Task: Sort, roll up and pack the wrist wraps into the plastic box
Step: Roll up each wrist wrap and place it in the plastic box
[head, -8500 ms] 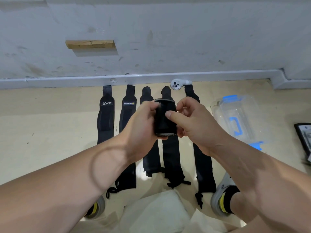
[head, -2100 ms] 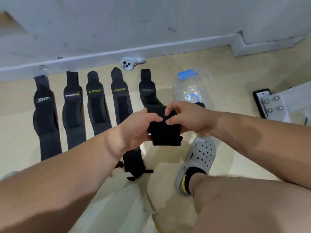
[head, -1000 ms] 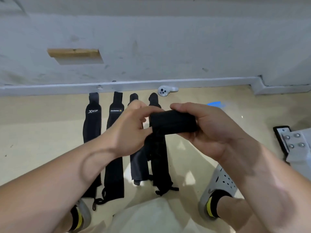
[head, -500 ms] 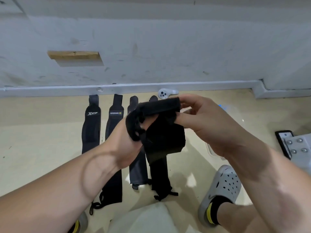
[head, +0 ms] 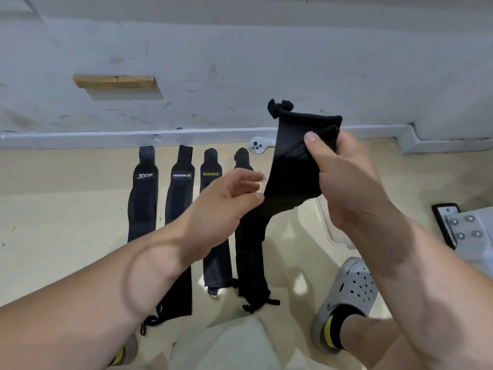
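Observation:
My right hand [head: 344, 177] holds a black wrist wrap [head: 293, 166] up in front of the wall, pinching its upper end between thumb and fingers. The wrap hangs unrolled, its thumb loop sticking out at the top. My left hand [head: 226, 198] is just left of the hanging wrap with fingers loose, the thumb tip touching its edge. Several more black wraps lie flat in a row on the floor: an XTEP wrap [head: 142, 198], a second wrap [head: 180, 198], a XUEYING wrap [head: 210, 166] and a fourth wrap [head: 250, 263]. The clear plastic box [head: 330, 231] is mostly hidden behind my right forearm.
A white controller [head: 257, 146] lies by the baseboard behind the wraps. A black pad with a bolted metal plate [head: 453, 225] sits at the right edge. My grey clog [head: 352, 287] rests on the floor below the box. The grey wall stands close behind.
The wrap, rolled between both hands a second ago, has come unrolled and now hangs from my raised right hand. My left hand has let go and opened.

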